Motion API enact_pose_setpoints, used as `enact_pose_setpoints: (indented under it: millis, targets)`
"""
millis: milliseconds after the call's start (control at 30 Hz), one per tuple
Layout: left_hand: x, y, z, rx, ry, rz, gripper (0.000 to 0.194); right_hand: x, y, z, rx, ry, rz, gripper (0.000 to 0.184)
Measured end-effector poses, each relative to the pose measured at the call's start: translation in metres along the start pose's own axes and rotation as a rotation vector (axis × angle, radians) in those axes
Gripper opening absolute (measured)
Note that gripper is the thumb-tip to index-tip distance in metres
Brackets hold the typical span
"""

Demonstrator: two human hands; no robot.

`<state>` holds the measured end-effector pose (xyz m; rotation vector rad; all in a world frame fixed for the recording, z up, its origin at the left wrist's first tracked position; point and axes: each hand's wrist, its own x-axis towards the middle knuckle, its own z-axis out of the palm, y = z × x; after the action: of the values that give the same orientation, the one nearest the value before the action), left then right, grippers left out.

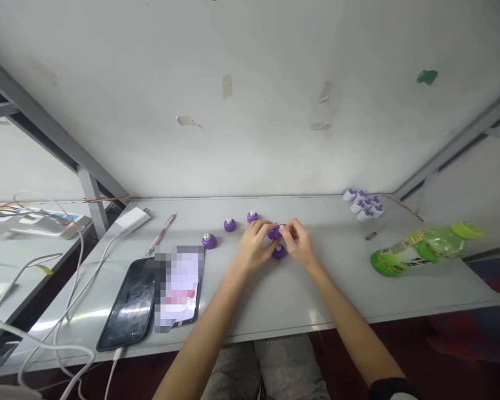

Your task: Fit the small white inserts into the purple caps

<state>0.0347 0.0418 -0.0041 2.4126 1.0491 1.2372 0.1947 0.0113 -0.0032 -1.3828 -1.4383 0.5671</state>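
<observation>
My left hand [255,244] grips a small purple dome-shaped piece [274,233] between thumb and fingers, raised a little off the table. Pinched together at that piece's right side, the fingers of my right hand [299,242] hide whatever lies between them. Just below sits another purple dome-shaped piece [279,251] with a white, eye-like ball on top. Similar pieces stand to the left: one near my left knuckles [252,216], a second purple piece [229,224] beyond it, and a third purple piece [209,240] farthest left.
Several white cylinders with purple tops [364,205] cluster at the back right, near a small purple item [370,236]. A green bottle [425,248] lies on the right. Leftward are two phones [127,303], a pen [161,233], a white charger [132,219] and loose cables [77,278].
</observation>
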Motion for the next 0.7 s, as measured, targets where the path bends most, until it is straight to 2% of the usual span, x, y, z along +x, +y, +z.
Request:
enact_pose_setpoints:
  millis: [133,267,367,433,533,567,633,667,700]
  targets:
    - [-0.006,0.010,0.009,-0.088,-0.031,0.056,0.031,0.002,0.000,-0.003,-0.040,0.023,0.082,0.047]
    - [-0.008,0.019,0.011,-0.169,-0.087,-0.083,0.036,0.004,0.004,-0.006,0.001,-0.036,0.141,0.057]
    - [-0.007,0.023,0.007,-0.268,-0.126,-0.186,0.028,0.003,0.003,-0.005,0.020,-0.068,0.120,0.057]
    - [-0.005,0.022,0.004,-0.329,-0.134,-0.238,0.030,0.002,0.000,-0.006,0.048,-0.093,0.088,0.054]
    - [-0.002,0.017,-0.001,-0.362,-0.078,-0.262,0.027,0.002,-0.005,-0.013,0.255,-0.186,0.060,0.031]
    - [-0.001,0.016,-0.002,-0.354,-0.051,-0.270,0.027,0.003,-0.006,-0.016,0.353,-0.219,0.061,0.033]
    - [0.000,0.013,-0.004,-0.324,-0.006,-0.280,0.026,0.004,-0.006,-0.021,0.498,-0.264,0.094,0.056]
    - [0.000,0.013,-0.004,-0.311,0.003,-0.272,0.026,0.005,-0.005,-0.023,0.522,-0.280,0.128,0.059]
    - [0.000,0.013,-0.004,-0.301,0.004,-0.255,0.025,0.006,-0.004,-0.023,0.517,-0.296,0.172,0.055]
